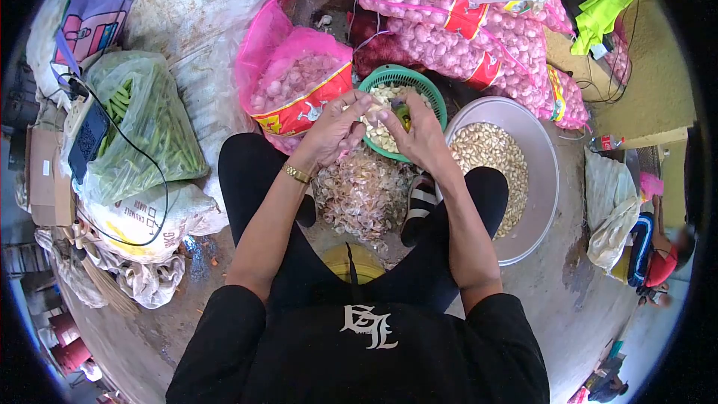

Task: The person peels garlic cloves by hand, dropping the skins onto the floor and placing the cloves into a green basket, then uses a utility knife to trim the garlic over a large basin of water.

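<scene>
My left hand [333, 129] is closed, its thumb and fingers pinching a pale garlic clove [374, 111] over the green basket [441, 108]. Close beside it, my right hand [413, 129] curls round a small knife with a green and yellow handle [402, 114]; its blade cannot be made out. Peeled cloves [383, 135] lie in the basket under both hands. Below the hands, a heap of papery garlic skins [363, 194] spreads on the floor between my feet. To the right, a large pale tub [544, 179] holds many cloves [490, 164].
An open pink net bag of garlic [299, 82] stands left of the basket. Stacked garlic sacks [479, 41] lie behind. A plastic bag of green vegetables [149, 123] and white sacks [194, 15] are at the left. Another person [662, 254] is at the far right.
</scene>
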Available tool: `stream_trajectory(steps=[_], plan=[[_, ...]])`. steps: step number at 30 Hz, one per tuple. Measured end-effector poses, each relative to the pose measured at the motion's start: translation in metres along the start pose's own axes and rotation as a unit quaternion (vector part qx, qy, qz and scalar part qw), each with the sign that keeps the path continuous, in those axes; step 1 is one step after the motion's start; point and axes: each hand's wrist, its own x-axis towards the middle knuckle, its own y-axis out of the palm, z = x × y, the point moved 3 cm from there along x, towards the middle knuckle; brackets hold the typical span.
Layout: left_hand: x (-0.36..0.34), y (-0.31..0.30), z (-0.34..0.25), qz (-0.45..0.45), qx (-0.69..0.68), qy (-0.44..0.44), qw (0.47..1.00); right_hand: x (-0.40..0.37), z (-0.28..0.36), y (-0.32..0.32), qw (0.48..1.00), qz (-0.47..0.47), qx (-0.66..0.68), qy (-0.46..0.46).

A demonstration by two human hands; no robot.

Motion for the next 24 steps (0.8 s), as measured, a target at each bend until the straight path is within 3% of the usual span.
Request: stream_trajectory(steps=[3, 24], plan=[[0.002, 0.008, 0.002, -0.072, -0.010, 0.009, 0.997, -0.003, 0.003, 0.001, 0.997, 0.054, -0.057, 0.023], [-0.002, 0.014, 0.004, -0.071, -0.059, -0.042, 0.995, -0.004, 0.006, 0.006, 0.994, 0.106, -0.010, 0.016]])
